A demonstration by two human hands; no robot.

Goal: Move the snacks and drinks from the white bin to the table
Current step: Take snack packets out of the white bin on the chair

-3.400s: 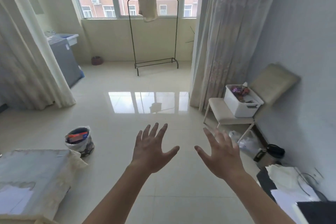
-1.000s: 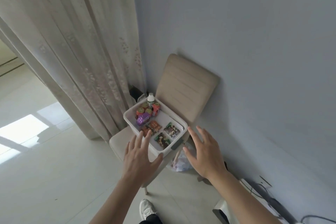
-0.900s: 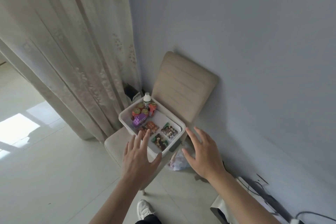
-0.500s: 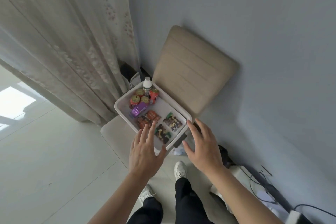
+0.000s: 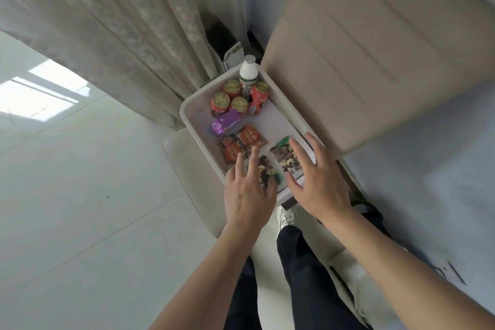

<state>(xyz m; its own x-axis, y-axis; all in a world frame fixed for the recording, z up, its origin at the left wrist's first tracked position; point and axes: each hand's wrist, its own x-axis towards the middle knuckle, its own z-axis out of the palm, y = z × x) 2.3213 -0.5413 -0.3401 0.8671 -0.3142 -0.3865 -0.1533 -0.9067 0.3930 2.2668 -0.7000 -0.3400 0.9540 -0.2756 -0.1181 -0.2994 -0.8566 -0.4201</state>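
Two bare hands hover over the near end of the white bin [image 5: 187, 106], which sits on the seat of a beige chair [image 5: 361, 48] beside a curtain [image 5: 120, 21]. The left hand [image 5: 249, 191] and the right hand [image 5: 320, 182] both have their fingers straight and spread, gripping nothing. Whether the fingertips touch the green nut packets [image 5: 284, 159] beneath them cannot be told. Orange snack packets [image 5: 249, 136] lie mid-bin, just beside a purple carton [image 5: 226, 123]. At the far end stand four cans [image 5: 221, 102] and a white bottle [image 5: 248, 72].
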